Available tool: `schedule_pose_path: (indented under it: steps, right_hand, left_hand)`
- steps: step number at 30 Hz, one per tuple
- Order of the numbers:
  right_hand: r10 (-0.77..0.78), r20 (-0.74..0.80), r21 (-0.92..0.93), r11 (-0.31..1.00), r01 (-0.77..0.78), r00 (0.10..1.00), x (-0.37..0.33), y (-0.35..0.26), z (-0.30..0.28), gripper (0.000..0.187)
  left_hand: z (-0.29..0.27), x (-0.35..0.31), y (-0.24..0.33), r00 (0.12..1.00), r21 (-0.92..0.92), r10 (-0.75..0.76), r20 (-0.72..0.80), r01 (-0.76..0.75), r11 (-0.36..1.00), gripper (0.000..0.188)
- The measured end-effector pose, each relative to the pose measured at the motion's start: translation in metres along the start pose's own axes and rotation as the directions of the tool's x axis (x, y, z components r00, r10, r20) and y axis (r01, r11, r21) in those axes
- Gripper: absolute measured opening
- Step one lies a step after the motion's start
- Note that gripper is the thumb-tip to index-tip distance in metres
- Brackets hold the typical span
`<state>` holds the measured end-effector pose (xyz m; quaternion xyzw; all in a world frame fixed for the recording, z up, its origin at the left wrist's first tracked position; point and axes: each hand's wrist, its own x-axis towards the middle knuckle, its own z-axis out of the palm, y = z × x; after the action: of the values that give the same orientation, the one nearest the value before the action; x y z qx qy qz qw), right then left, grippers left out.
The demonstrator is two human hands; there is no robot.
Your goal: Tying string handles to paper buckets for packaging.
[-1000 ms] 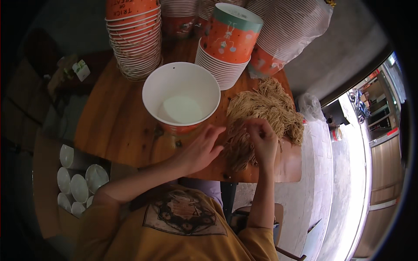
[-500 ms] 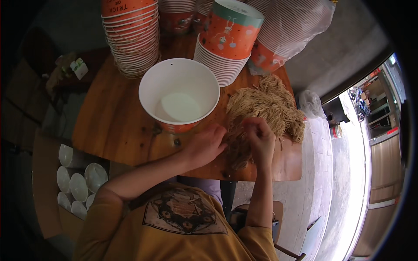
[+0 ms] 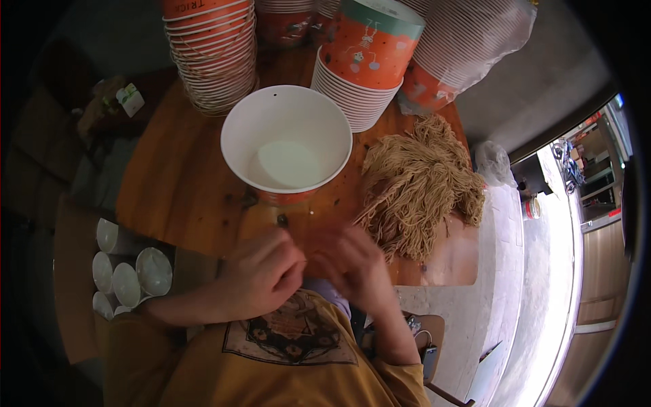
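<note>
Close to my body, at the table's front edge, my left hand (image 3: 264,275) is closed, fingers curled together. Whatever it pinches is too small or hidden to make out. My right hand (image 3: 352,264) is just beside it, its fingers bent and smeared by motion. Beyond both hands stands a large white-lined paper bucket (image 3: 288,136), its mouth tilted toward me, with a small hole near the far rim. To the right lies a loose heap of tan cords (image 3: 424,190), apart from my hands.
Stacked buckets with cords (image 3: 213,61) stand far left on the wooden table (image 3: 169,176). Another orange bucket stack (image 3: 369,47) is behind the middle, with a plastic-wrapped stack (image 3: 468,47) to its right. Lower left, a cardboard box (image 3: 74,292) holds several white buckets (image 3: 127,285).
Both hands have moved toward my body, the right one away from the cord heap and leftward. The bucket and heap stay on the table; the view has shifted slightly.
</note>
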<state>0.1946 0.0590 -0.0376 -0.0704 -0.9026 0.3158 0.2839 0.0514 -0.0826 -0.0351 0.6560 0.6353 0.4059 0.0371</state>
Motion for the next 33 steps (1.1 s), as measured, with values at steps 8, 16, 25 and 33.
schedule_pose_path:
  steps: [8, 16, 25, 33]
  right_hand:
    - [-0.081, -0.212, 0.288, 0.947, 0.142, 0.974, 0.025, -0.044, 0.042, 0.021]
    - [0.375, -0.390, 0.248, 0.922, -0.296, 0.841, 0.013, -0.016, 0.046, 0.014]
    - [0.193, -0.547, 0.003, 0.974, -0.228, 0.814, 0.025, 0.010, 0.060, 0.020]
    - [0.186, -0.597, 0.050, 0.979, -0.195, 0.781, 0.029, 0.019, 0.064, 0.019]
  left_hand:
    - [-0.062, -0.008, -0.004, 0.977, 0.073, 0.128, -0.169, -0.117, 0.990, 0.021]
    - [-0.058, 0.033, -0.032, 0.968, 0.369, 0.191, -0.163, -0.120, 0.922, 0.020]
    - [-0.031, 0.061, -0.041, 0.997, 0.083, 0.042, 0.061, -0.047, 0.995, 0.026]
    - [-0.027, 0.064, -0.035, 0.993, 0.111, -0.052, 0.104, 0.040, 0.993, 0.031]
